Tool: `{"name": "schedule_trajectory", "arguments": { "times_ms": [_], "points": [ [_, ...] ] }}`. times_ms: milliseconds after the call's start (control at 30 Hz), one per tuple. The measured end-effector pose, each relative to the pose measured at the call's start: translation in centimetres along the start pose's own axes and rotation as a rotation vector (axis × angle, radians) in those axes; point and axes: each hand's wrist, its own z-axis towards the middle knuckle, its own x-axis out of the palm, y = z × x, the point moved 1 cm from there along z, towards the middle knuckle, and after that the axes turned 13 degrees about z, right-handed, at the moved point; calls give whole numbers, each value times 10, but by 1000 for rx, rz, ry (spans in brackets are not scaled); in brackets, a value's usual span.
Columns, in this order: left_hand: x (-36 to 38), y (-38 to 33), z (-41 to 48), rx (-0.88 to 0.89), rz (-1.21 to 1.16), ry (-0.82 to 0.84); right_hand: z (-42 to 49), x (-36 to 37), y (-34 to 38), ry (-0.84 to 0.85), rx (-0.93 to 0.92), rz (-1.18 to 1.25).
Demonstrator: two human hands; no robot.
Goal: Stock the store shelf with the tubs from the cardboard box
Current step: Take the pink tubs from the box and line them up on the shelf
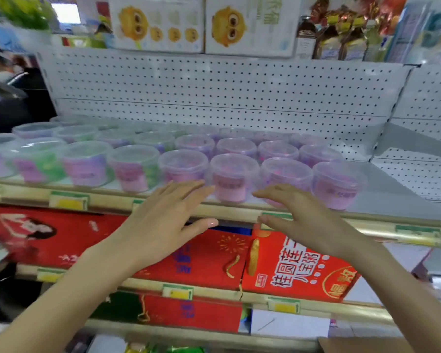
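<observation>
Several clear lidded tubs with pink and purple labels stand in rows on the white shelf (392,192). One front-row tub (233,178) stands between my two hands. My left hand (163,220) hovers just in front of the shelf edge, fingers straight, tips near a neighbouring tub (182,165). To the right, my right hand (303,215) is spread flat with its fingertips close to another tub (285,177). Neither hand holds anything. A brown corner at the bottom right may be the cardboard box (362,345).
A perforated white back panel (214,87) rises behind the tubs. Red gift boxes (290,266) fill the shelf below, behind gold price rails (367,225). White cartoon boxes (161,24) and wrapped bottles (341,34) sit on the upper shelf. A person in dark clothing (8,93) stands at left.
</observation>
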Motion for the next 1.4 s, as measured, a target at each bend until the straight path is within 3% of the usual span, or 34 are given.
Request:
{"name": "schedule_trajectory", "arguments": {
  "times_ms": [333,533,800,1067,1233,1400],
  "points": [
    [-18,103,-129,-248,73,97,57,91,125,136,-207,-47],
    [-20,171,-163,-384,174,61,120,121,174,155,-316,-69],
    [0,279,-160,-477,249,44,225,179,213,133,-459,-71],
    [30,386,-139,-540,208,-13,331,231,245,138,-486,-88],
    [60,454,-128,-486,181,41,363,263,258,132,-454,-186],
    [81,519,-106,-282,14,115,381,285,263,89,-363,-292]
  ]
}}
